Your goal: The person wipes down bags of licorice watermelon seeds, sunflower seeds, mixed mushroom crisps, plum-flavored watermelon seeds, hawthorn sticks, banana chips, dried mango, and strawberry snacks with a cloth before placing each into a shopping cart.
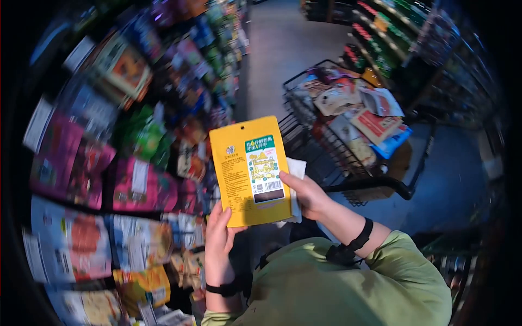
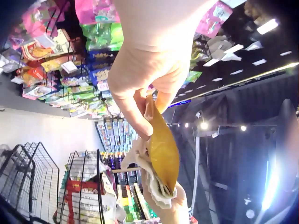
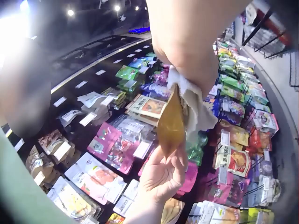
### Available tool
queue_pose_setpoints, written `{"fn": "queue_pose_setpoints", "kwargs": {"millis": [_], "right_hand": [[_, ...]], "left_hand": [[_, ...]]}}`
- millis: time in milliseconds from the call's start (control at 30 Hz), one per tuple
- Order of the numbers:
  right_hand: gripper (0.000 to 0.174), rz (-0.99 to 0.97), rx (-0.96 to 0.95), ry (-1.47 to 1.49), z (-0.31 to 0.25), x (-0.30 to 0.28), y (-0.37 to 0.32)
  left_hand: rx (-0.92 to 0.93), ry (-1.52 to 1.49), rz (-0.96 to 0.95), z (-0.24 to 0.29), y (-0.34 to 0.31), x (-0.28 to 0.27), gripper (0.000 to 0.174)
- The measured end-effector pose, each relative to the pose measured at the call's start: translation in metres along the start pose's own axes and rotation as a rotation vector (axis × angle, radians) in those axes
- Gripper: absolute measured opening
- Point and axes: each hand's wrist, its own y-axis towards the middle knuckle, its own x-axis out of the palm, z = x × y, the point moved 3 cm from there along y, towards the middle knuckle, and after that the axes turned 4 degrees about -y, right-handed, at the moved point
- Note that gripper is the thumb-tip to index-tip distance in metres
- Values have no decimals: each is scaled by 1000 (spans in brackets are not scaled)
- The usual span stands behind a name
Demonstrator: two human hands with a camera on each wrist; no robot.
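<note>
A flat yellow pouch [image 1: 236, 163] with printed text, a green label and a barcode is held upright between both hands in the head view. My left hand [image 1: 218, 231] pinches its lower left corner, thumb on the printed face. On the right edge, my right hand [image 1: 310, 196] grips the pouch, together with a white cloth or tissue [image 1: 297, 169] behind it. Seen edge-on in the left wrist view, the pouch [image 2: 164, 151] bulges in the middle, and the crumpled white cloth [image 2: 156, 184] lies against one side. The right hand's fingers are partly hidden by the pouch and cloth.
Shelves of bagged snacks, with pink bags [image 1: 142, 187] and a green bag [image 1: 142, 133], fill the left side. A black wire cart [image 1: 337, 187] loaded with packages [image 1: 375, 125] stands at the right. Aisle floor [image 1: 274, 49] stretches ahead, with more shelving at the upper right.
</note>
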Motion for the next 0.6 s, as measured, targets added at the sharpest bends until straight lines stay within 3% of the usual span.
{"fn": "queue_pose_setpoints", "kwargs": {"millis": [133,333,400,500,533,600], "right_hand": [[37,212,-50,13,-21,-47,-6],[35,293,-72,29,-52,-126,-20],[36,478,-181,44,-76,-144,-30],[35,710,-477,-105,-108,-185,-35],[33,789,-450,-75,-121,-195,-38],[33,1006,-647,-310,-148,-216,-42]], "left_hand": [[-193,140,-63,-36,45,28,32],[-421,275,-239,-79,122,81,34],[-457,443,-264,-84,147,115,35],[-470,405,-446,-108,200,163,38],[-466,373,-530,-114,215,181,42],[-453,294,-564,-121,241,208,48]]}}
